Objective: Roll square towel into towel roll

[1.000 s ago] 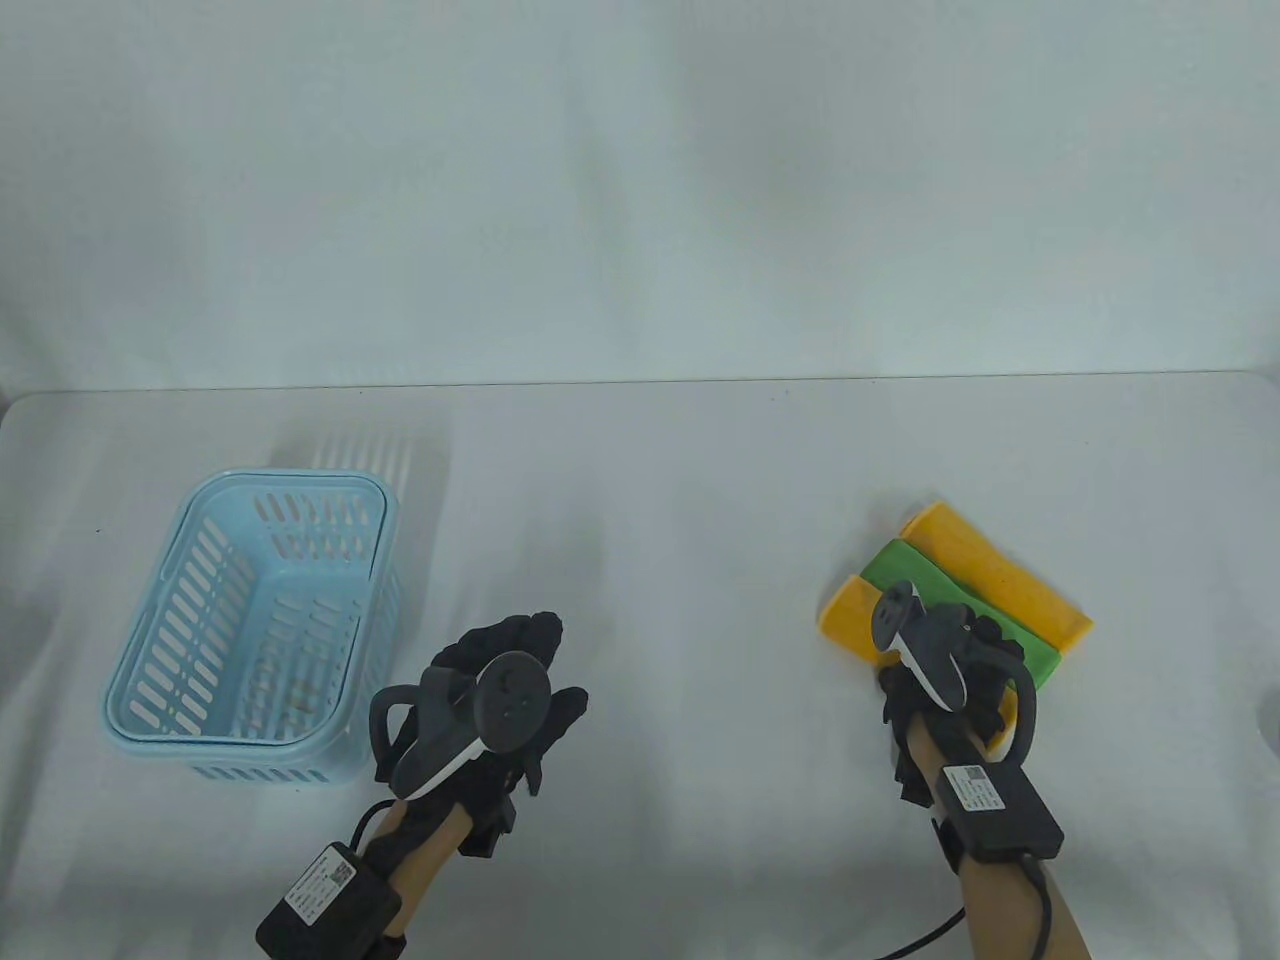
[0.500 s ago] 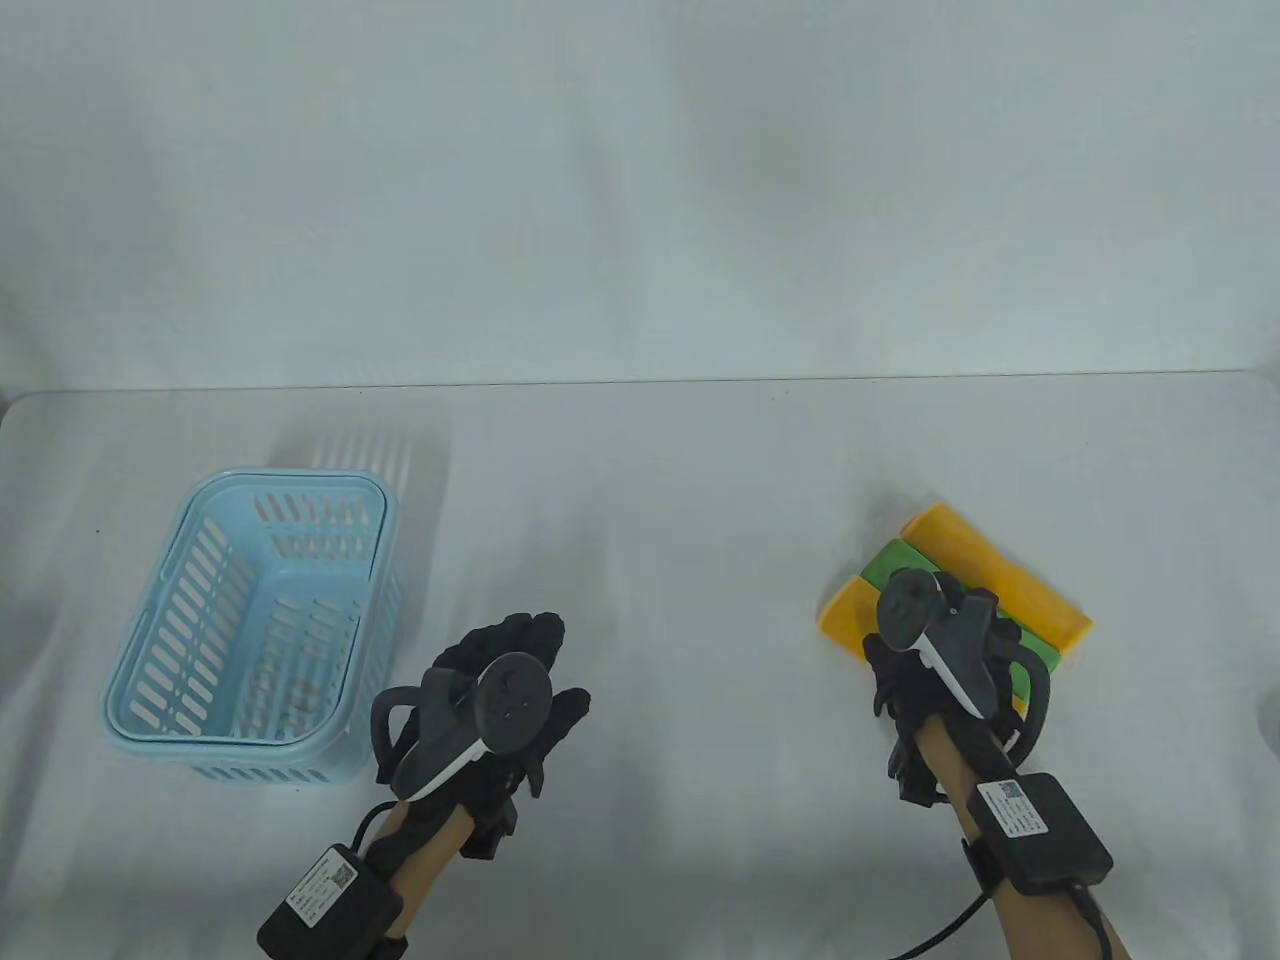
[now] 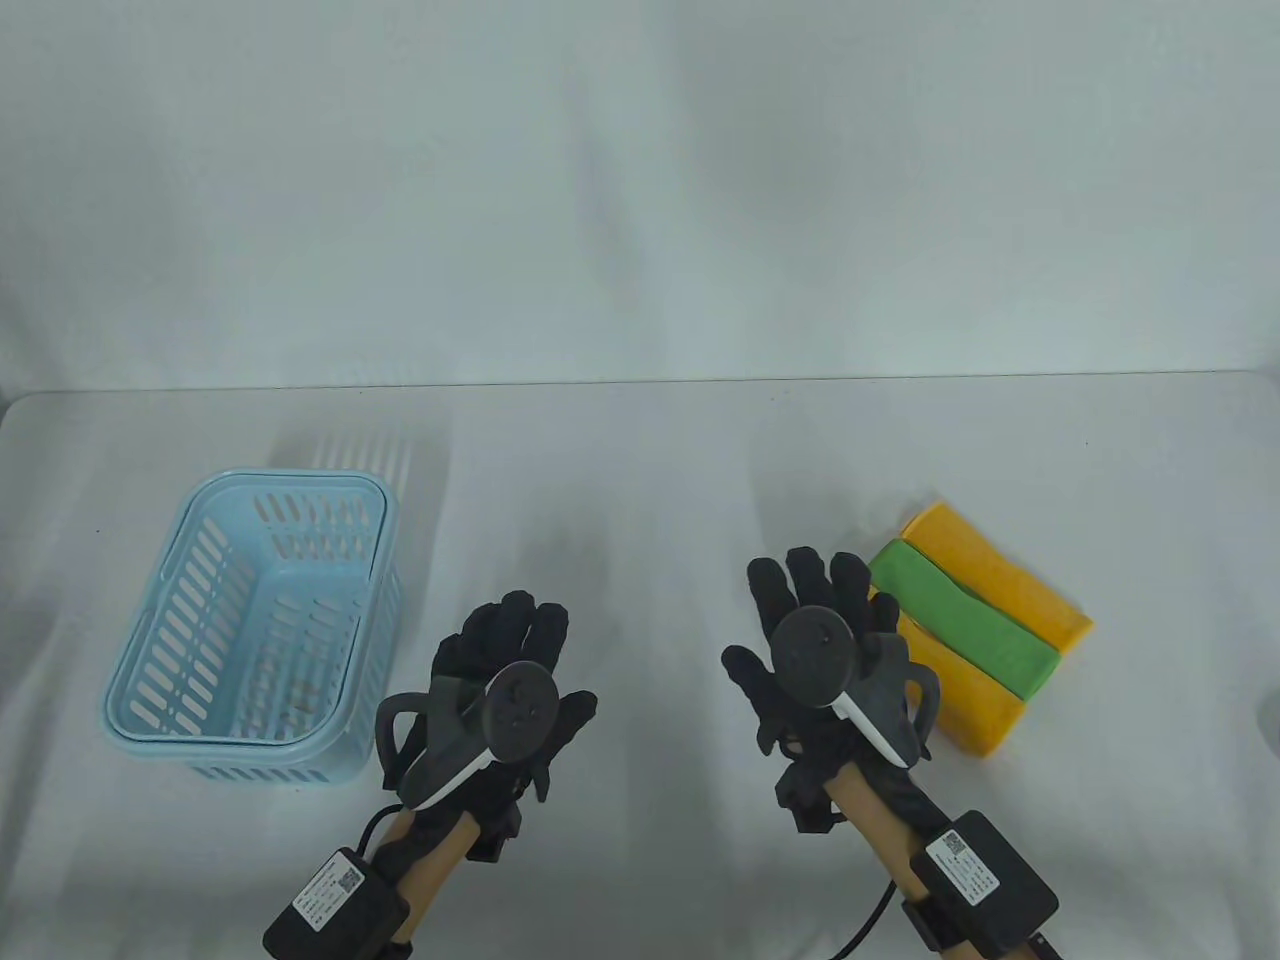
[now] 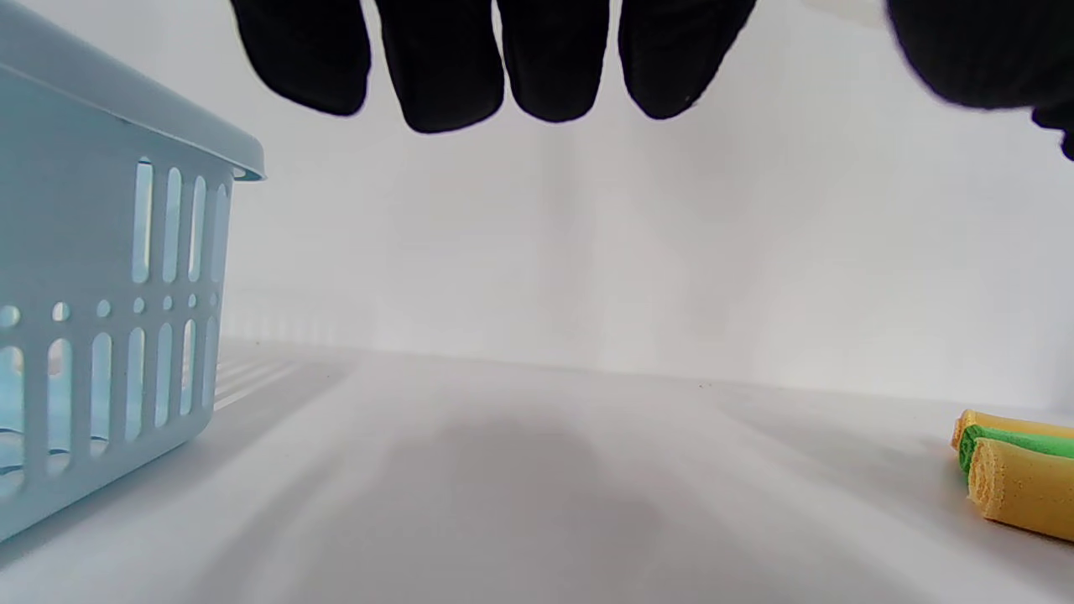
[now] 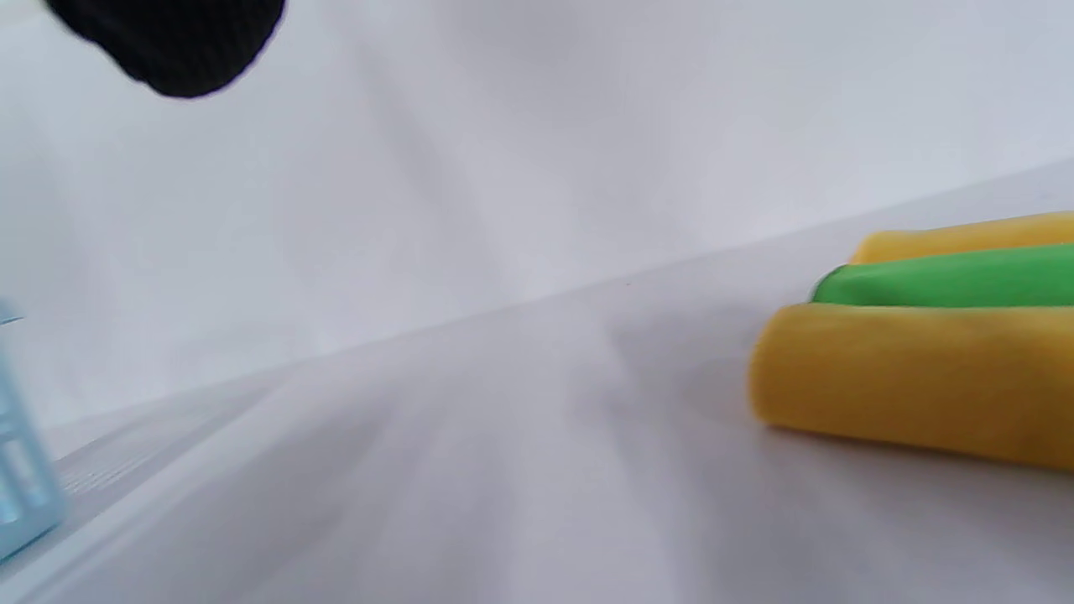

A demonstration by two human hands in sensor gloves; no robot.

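Note:
Three towel rolls lie side by side at the right of the table: a far yellow roll [image 3: 1000, 575], a green roll [image 3: 960, 618] in the middle and a near yellow roll [image 3: 965, 705]. They also show at the right edge of the left wrist view, the green roll [image 4: 1019, 440] between the yellow ones, and in the right wrist view the near yellow roll [image 5: 914, 377] is close. My right hand [image 3: 815, 625] hovers just left of the rolls, fingers spread, holding nothing. My left hand [image 3: 515, 650] floats at centre-left with straight fingers [image 4: 503, 59], empty.
A light blue slotted plastic basket [image 3: 150, 690] stands at the left of the white table, close to my left hand; its wall [image 4: 101, 335] fills the left of the left wrist view. A white backdrop rises behind the table's far edge.
My right hand has let go of the near yellow roll and moved left off the rolls, its fingers now spread. The left hand shifted slightly forward.

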